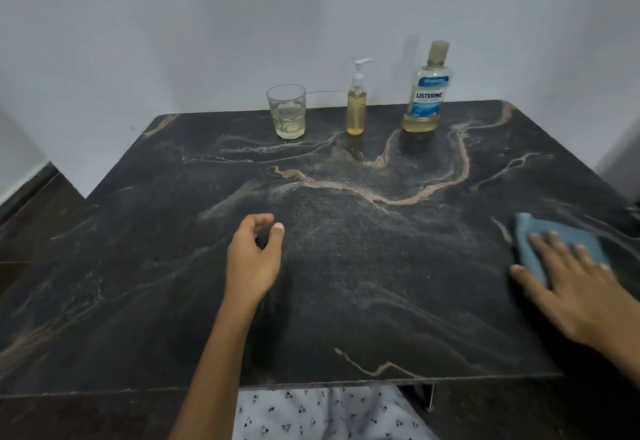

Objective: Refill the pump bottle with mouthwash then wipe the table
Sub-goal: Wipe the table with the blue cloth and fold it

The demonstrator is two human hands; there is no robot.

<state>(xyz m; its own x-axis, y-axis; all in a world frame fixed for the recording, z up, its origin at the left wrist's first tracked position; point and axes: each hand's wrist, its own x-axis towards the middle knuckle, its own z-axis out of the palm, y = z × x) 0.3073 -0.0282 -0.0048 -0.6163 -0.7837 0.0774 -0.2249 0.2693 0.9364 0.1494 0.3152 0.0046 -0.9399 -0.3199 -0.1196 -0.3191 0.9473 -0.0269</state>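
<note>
Pump bottle capped, about two-thirds full, at bench far edge between glass and mouthwash bottle: refill apparently done. Right hand, fingers spread flat, presses blue cloth near right edge; wiping underway. Left hand loosely curled, empty

So the pump bottle is a slim clear one with a white pump head, standing upright at the back of the bench, filled most of the way with yellowish liquid. Just to its right is the mouthwash bottle, bigger, clear with a blue and white Listerine label and its cap on, also upright, with only a bit of the same yellowish stuff left in the bottom. The bench itself is dark marble-look with tan veins. Over near its right edge there's a blue cloth lying flat, a bit blurred.
</note>
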